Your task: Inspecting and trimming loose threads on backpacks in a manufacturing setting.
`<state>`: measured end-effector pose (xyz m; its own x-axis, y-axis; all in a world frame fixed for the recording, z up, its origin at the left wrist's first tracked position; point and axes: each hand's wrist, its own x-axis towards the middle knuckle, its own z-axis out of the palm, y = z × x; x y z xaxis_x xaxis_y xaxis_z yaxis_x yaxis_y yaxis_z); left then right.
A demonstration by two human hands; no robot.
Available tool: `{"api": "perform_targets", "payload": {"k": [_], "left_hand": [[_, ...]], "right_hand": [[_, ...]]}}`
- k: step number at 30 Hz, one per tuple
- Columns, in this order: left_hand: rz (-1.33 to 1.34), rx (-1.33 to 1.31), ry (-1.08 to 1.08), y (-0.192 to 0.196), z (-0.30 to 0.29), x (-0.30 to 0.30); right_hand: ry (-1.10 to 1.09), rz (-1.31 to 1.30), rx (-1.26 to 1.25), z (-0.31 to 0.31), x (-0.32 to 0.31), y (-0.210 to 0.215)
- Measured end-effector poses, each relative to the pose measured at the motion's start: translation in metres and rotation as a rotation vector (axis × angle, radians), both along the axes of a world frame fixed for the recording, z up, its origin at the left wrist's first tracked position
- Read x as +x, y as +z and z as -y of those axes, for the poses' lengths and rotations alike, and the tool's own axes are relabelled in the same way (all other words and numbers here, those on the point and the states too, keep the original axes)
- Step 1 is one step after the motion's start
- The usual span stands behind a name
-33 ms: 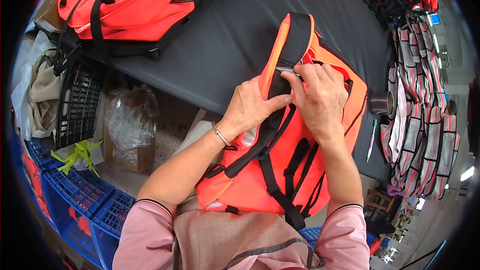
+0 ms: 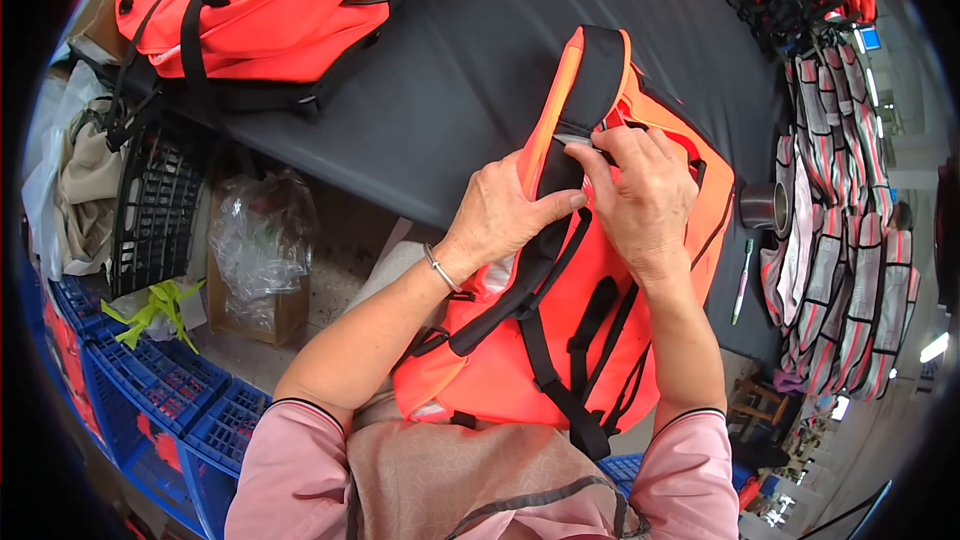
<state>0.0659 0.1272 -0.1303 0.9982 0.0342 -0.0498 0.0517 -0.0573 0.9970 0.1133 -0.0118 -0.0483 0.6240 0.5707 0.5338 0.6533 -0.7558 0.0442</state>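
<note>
A bright orange-red backpack (image 2: 480, 365) with black webbing straps lies in front of me, partly on the black-covered table and partly over my lap. Its padded black shoulder strap (image 2: 592, 80), edged in orange, arches up near the middle. My left hand (image 2: 500, 208) is closed round this strap, thumb pressed on its black face. Against the strap, thumb and fingers of my right hand (image 2: 642, 190) pinch a small silvery-grey piece (image 2: 573, 139); whether it is part of the strap or a separate tool, I cannot make out.
Another orange-red bag (image 2: 270, 25) lies at the far left of the black table (image 2: 440, 70). To the right are a metal cup (image 2: 764, 206), a toothbrush (image 2: 742, 282) and hanging grey straps (image 2: 840, 290). Blue crates (image 2: 165, 385) and a plastic-lined box (image 2: 260, 250) stand at left.
</note>
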Motion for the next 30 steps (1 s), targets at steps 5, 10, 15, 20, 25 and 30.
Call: {"api": "perform_targets", "payload": {"k": [5, 10, 15, 20, 25, 30], "left_hand": [[0.05, -0.023, 0.017, -0.002, 0.001, 0.0], [0.057, -0.019, 0.023, 0.006, 0.001, 0.001], [0.036, -0.004, 0.064, 0.01, 0.003, 0.0], [0.022, 0.034, 0.048, 0.008, 0.003, 0.0], [0.059, -0.004, 0.05, 0.008, 0.002, -0.001], [0.031, 0.024, 0.033, 0.005, 0.004, 0.001]], "right_hand": [[-0.1, -0.293, 0.211, 0.007, -0.004, 0.009], [0.017, 0.013, 0.028, 0.004, -0.007, 0.006], [-0.008, 0.169, -0.169, -0.003, -0.012, 0.002], [-0.028, 0.045, -0.057, -0.001, -0.008, -0.001], [-0.094, -0.151, 0.109, 0.006, -0.005, 0.011], [0.003, 0.075, -0.068, 0.002, -0.007, 0.007]]}}
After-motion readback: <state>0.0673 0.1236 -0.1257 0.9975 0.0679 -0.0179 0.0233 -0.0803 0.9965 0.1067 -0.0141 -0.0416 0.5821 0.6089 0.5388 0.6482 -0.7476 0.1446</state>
